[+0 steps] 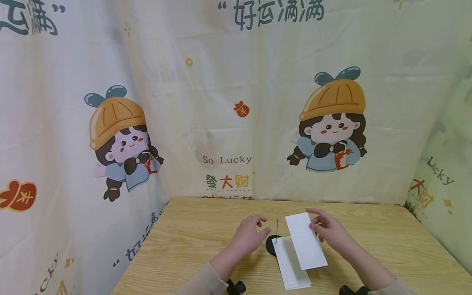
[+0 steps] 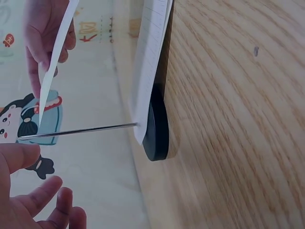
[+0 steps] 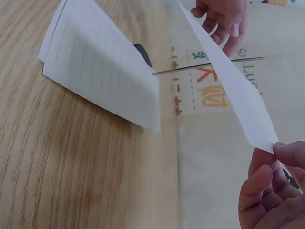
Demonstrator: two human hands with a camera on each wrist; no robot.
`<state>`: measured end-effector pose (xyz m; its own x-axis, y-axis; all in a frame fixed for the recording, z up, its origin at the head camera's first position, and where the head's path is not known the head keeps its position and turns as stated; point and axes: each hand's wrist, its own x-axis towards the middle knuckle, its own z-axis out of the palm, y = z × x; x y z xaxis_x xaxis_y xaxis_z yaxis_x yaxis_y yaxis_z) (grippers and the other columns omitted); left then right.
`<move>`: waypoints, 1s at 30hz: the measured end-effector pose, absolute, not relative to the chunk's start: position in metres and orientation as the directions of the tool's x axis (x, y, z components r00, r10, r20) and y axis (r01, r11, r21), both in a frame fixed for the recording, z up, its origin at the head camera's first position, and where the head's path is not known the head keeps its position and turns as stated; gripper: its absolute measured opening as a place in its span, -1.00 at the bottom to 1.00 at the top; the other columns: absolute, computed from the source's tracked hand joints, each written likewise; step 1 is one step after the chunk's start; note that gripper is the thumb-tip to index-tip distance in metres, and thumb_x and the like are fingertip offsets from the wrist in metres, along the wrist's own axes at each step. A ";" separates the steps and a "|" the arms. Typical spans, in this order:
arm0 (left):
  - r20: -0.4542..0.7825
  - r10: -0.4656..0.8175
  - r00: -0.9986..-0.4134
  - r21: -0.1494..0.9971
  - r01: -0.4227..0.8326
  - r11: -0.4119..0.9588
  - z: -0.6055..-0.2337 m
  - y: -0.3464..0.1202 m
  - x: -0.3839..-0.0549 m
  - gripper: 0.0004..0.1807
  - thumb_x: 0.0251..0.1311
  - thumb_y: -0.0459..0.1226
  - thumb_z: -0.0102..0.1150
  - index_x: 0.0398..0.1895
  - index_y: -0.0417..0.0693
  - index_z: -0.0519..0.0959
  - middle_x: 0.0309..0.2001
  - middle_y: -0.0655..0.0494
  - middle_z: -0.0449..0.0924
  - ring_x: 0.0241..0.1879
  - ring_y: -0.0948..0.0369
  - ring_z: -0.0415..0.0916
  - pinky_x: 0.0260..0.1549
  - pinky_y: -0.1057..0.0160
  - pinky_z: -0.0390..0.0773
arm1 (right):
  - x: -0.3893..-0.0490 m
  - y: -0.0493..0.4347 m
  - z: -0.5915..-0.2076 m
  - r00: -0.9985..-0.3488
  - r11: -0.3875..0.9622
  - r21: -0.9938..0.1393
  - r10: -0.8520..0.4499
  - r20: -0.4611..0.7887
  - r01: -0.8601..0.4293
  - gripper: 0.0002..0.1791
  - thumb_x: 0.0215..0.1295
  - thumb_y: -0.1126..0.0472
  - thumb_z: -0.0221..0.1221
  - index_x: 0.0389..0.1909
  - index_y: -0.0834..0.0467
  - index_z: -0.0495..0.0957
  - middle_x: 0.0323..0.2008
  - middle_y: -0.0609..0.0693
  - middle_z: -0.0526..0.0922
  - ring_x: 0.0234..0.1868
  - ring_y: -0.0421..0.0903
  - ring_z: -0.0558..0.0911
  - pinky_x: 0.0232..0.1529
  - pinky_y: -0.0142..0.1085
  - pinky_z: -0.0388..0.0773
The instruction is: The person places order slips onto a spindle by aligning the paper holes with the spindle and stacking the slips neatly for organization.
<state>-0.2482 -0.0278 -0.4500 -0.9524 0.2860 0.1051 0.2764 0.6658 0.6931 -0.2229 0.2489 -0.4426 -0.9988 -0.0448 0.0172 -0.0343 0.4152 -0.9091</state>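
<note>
A bill spike stands on the table, its thin metal rod [image 1: 277, 228] upright on a round black base [image 1: 270, 246]. Several lined paper slips [image 1: 293, 268] lie impaled at one end on the rod, low against the base. My right hand [image 1: 330, 230] pinches the corner of another white paper sheet [image 1: 307, 242] between thumb and fingers, holding it tilted above the slips. To the left of the rod is my left hand [image 1: 248, 236], its fingers loosely bent and holding nothing. In the left wrist view a fingertip [image 2: 29, 153] is close to the rod's tip; whether they touch I cannot tell.
The wooden table [image 1: 199, 221] runs back to a printed cloth curtain [image 1: 221, 135], which also hangs at both sides. Black wrist devices show at the bottom, one by the left wrist [image 1: 236, 287] and another by the right wrist [image 1: 354, 290].
</note>
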 end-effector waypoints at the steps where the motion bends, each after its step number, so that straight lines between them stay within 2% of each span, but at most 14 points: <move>1: 0.108 0.286 -0.952 0.696 0.277 0.662 -0.450 -0.028 -0.248 -0.60 0.29 0.02 0.24 0.09 0.05 0.60 -0.13 0.20 0.52 -0.14 0.17 0.43 -0.18 0.07 0.45 | -0.223 0.248 -0.442 -0.999 0.410 -0.911 -0.043 0.020 -0.036 -0.44 0.40 0.29 0.17 0.40 0.15 0.30 -0.14 0.15 0.51 -0.33 -0.05 0.50 -0.41 -0.24 0.52; 11: 0.098 0.271 -0.958 0.742 0.252 0.621 -0.442 -0.025 -0.246 -0.64 0.31 0.04 0.22 0.06 0.12 0.61 -0.08 0.18 0.53 -0.09 0.15 0.41 -0.17 0.07 0.47 | -0.224 0.238 -0.438 -0.998 0.388 -0.920 -0.031 0.047 -0.055 -0.45 0.41 0.31 0.16 0.39 0.16 0.32 -0.14 0.15 0.51 -0.34 -0.05 0.50 -0.40 -0.24 0.54; 19: 0.120 0.282 -0.952 0.766 0.269 0.583 -0.440 -0.022 -0.248 -0.71 0.33 0.05 0.19 -0.01 0.18 0.63 -0.15 0.25 0.48 -0.06 0.08 0.44 -0.17 0.09 0.46 | -0.223 0.230 -0.432 -0.998 0.370 -0.927 -0.030 0.052 -0.060 -0.46 0.42 0.29 0.16 0.38 0.15 0.33 -0.13 0.15 0.51 -0.36 -0.04 0.49 -0.39 -0.21 0.55; 25: 0.166 0.292 -0.942 0.773 0.308 0.555 -0.439 -0.019 -0.248 -0.80 0.38 -0.04 0.16 -0.09 0.14 0.66 -0.20 0.27 0.49 -0.15 0.18 0.43 -0.19 0.13 0.47 | -0.222 0.225 -0.432 -0.997 0.340 -0.938 -0.045 0.058 -0.070 -0.48 0.40 0.32 0.16 0.36 0.14 0.36 -0.16 0.15 0.52 -0.37 -0.04 0.49 -0.37 -0.17 0.57; 30: 0.161 0.263 -0.951 0.810 0.279 0.516 -0.438 -0.015 -0.248 -0.74 0.39 0.00 0.13 -0.09 0.09 0.67 -0.20 0.26 0.52 -0.19 0.24 0.44 -0.22 0.16 0.49 | -0.222 0.221 -0.436 -0.995 0.316 -0.944 -0.058 0.082 -0.096 -0.48 0.39 0.32 0.18 0.35 0.17 0.37 -0.17 0.14 0.53 -0.39 -0.06 0.49 -0.41 -0.23 0.54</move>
